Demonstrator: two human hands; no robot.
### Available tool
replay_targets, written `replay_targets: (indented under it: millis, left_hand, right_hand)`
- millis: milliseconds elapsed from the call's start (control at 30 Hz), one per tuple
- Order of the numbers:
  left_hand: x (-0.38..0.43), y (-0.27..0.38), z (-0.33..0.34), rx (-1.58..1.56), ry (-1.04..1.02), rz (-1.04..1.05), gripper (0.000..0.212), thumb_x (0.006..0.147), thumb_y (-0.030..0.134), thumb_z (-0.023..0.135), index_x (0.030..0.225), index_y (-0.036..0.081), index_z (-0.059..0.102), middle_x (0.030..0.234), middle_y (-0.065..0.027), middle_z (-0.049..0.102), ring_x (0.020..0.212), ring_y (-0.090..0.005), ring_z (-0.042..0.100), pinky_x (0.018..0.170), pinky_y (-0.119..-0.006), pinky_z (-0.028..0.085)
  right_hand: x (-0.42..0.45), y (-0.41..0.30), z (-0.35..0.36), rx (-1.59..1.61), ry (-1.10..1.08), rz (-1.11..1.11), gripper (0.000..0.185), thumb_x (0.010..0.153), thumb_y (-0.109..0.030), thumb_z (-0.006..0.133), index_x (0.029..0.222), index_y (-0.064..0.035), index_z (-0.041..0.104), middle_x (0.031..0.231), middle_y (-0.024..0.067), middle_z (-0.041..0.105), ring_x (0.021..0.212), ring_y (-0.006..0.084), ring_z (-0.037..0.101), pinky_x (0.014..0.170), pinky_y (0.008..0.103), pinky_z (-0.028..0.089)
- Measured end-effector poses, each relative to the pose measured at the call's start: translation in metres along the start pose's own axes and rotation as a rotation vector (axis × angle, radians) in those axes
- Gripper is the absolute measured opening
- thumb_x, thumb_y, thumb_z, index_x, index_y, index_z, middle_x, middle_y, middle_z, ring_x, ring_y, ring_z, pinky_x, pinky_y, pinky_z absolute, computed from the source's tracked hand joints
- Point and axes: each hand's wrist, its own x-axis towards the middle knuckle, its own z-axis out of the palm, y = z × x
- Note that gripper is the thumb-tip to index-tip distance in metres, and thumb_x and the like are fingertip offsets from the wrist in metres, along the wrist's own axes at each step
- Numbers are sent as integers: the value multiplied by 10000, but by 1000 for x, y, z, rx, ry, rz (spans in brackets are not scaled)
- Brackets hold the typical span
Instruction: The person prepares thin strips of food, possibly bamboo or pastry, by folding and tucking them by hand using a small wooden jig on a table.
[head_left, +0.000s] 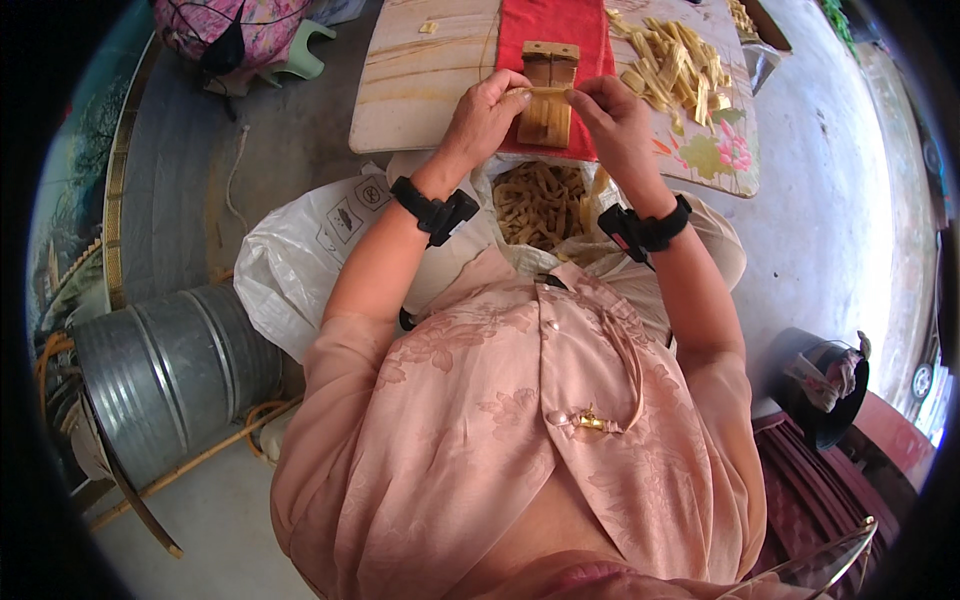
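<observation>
A small wooden block tool (545, 126) with a raised, slotted back part stands on a red cloth (553, 19) near the table's front edge. Between my two hands a thin yellowish strip (550, 91) is stretched sideways across the tool. My left hand (486, 112) pinches its left end between thumb and fingers. At the right end, my right hand (616, 120) pinches it the same way. A pile of yellowish, fibrous strips (675, 67) lies on the table right of the cloth. Below the table edge, an open white woven sack (484, 196) holds many curled brownish pieces (541, 202).
The table (420, 97) bears a small loose yellowish piece (428, 28) at its left. A ribbed metal drum (176, 367) lies at the left, beside a bamboo pole (202, 457). At the right stands a black bucket (814, 382) with a cloth over its rim. A pale green stool (304, 56) is at the upper left.
</observation>
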Motion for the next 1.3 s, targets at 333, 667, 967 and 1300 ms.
replay_targets:
  millis: [333, 667, 967, 1300]
  left_hand:
    - [-42, 30, -9, 357, -70, -62, 150, 831, 104, 579, 945, 17, 625, 924, -119, 601, 874, -227, 595, 762, -303, 453]
    - [-96, 26, 19, -987, -306, -572, 274, 949, 309, 446, 1043, 90, 580, 973, -33, 626, 880, -141, 600, 789, -282, 477]
    - [-90, 29, 21, -1147, -200, -609, 188, 925, 212, 471, 958, 62, 579, 872, -6, 605, 771, -117, 580, 700, -271, 482]
    - [-89, 46, 20, 433, 110, 272, 225, 803, 24, 517, 1022, 38, 565, 871, -127, 585, 811, -296, 591, 709, -370, 479]
  right_hand:
    - [-22, 14, -5, -481, 28, -64, 138, 838, -147, 603, 881, -16, 601, 709, 150, 608, 638, 312, 575, 599, 354, 457]
    - [-80, -33, 23, -144, -107, -344, 158, 769, -27, 647, 921, -2, 613, 885, 130, 587, 776, 266, 604, 675, 321, 496]
    - [-89, -32, 30, 226, -239, 142, 114, 878, -97, 586, 914, 11, 595, 701, 60, 565, 612, 119, 545, 561, 263, 463]
    - [-71, -13, 26, 35, -79, 2, 185, 919, -178, 512, 879, -1, 549, 656, 47, 557, 548, 105, 528, 517, 258, 433]
